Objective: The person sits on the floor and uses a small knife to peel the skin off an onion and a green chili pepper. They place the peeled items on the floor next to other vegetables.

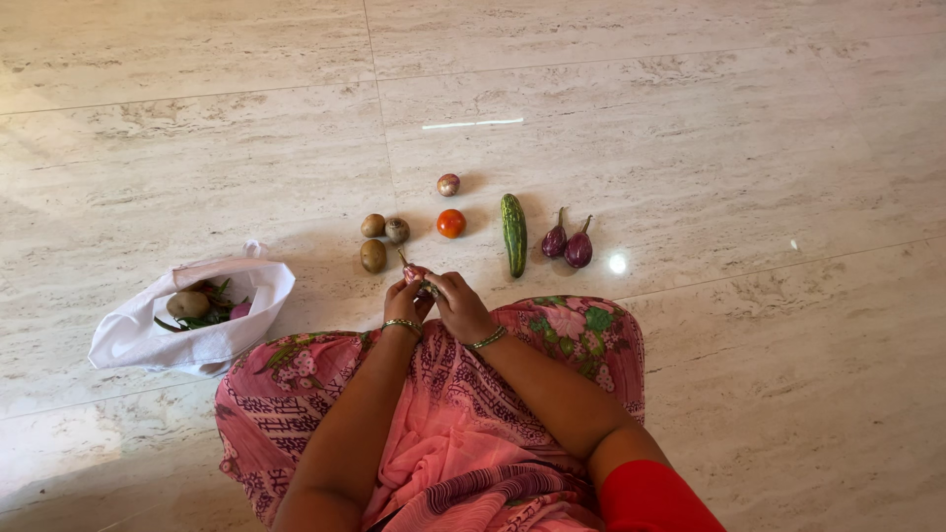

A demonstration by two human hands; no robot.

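Observation:
I sit on a pale marble floor with a pink patterned cloth over my knees. My left hand (406,300) and my right hand (459,302) meet just above my knees and together grip a small reddish vegetable with a thin stem (411,270). Ahead of my hands lie three brown potatoes (373,255), a small onion (448,184), a red tomato (451,224), a green cucumber (513,234) and two small purple aubergines (568,243).
A white plastic bag (197,340) lies open to my left, holding a potato, green chillies and something purple. My pink patterned cloth (443,414) covers the floor near me. Marble floor tiles (690,128) stretch on all sides.

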